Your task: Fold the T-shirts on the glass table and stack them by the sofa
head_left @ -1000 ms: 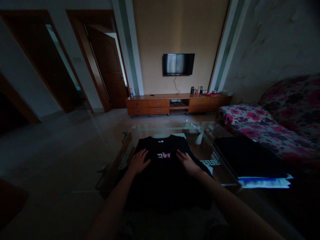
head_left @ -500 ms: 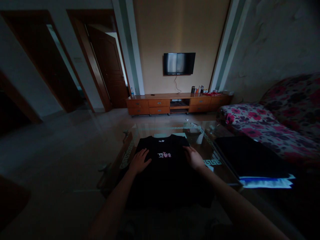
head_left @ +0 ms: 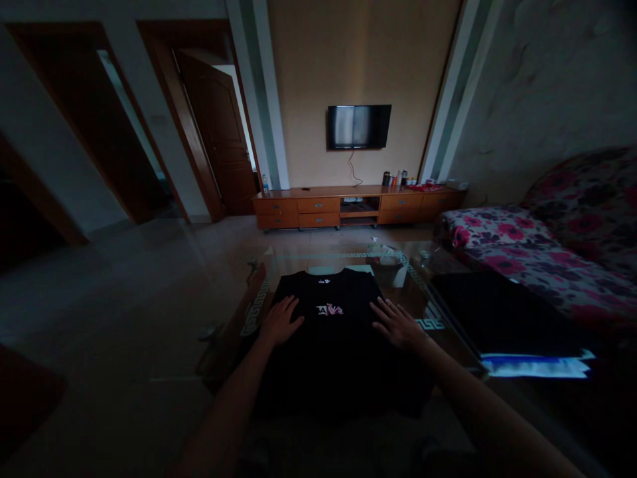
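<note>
A black T-shirt lies spread over a glass coffee table, its neckline at the far side and a small white and pink print on the chest. My left hand rests flat on the shirt's left part, fingers stretched out. On the right part, my right hand lies with its fingers spread and touching the cloth. The lower part of the shirt hangs toward me and fades into the dark.
Folded dark clothes with a white and blue edge lie right of the table. Beyond stand a flowered sofa, a low wooden cabinet and a wall television. A bowl-like thing sits at the table's far right.
My right hand has opened from a bent grip near the shirt's right shoulder into spread fingers, a little lower. My left hand stays flat in place.
</note>
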The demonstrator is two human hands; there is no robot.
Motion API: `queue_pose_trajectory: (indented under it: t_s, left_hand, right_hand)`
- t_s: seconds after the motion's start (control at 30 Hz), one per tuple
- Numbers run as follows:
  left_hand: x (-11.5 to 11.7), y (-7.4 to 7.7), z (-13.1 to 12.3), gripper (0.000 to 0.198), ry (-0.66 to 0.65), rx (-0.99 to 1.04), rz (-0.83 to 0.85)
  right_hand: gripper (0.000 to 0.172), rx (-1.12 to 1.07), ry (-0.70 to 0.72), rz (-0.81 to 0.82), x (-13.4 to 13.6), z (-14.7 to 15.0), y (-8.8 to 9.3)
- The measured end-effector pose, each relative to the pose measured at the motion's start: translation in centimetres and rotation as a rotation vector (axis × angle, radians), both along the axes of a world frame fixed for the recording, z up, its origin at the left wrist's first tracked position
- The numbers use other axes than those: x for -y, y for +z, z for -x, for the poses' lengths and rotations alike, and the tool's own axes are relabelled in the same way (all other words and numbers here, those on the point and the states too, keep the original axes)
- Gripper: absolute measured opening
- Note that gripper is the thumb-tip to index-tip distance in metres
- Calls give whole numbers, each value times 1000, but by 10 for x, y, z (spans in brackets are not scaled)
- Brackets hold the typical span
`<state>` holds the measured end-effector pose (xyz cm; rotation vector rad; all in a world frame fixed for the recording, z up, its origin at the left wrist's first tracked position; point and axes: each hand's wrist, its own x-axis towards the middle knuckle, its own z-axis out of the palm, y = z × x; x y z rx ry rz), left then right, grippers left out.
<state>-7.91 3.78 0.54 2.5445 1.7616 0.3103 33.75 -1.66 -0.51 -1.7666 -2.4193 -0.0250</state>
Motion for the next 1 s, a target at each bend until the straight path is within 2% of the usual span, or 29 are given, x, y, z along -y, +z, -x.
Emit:
queue_pose_trajectory:
  t_s: [0.1,0.23,0.3,0.43,0.53,0.6,0.73,0.8,0.9,1.0]
  left_hand:
    - [-1,0,0,67,-1,-3,0]
    - [1,1,-1,67,0,-2,12]
    - [2,1,-2,67,2,-4,11]
    - [4,1,-4,68,5,-10,23]
    - [5,2,-5,68,-1,-7,26]
    - [6,3,-5,68,-6,-7,24]
    - [6,1,-6,69,9,-6,43]
    - [4,0,-5,72,13,-5,58]
    - [-7,3,-5,71,18,3,85]
    - [-24,9,-3,64,36,9,78]
  right_hand:
    - [71,-41,-18,-24,1,11,3]
    - [83,-46,-49,116,5,24,5]
    - [81,-66,-60,156,3,26,11]
    - [68,-124,-173,55,-17,24,25]
    - [70,-92,-255,-44,-36,26,20]
    - [77,-64,-204,-54,-45,29,12]
    - [82,-31,-80,83,-49,37,4]
    - [82,-39,-78,110,-51,41,9]
    - [78,-85,-126,29,-59,44,15]
    - [81,-64,-166,7,-67,45,8]
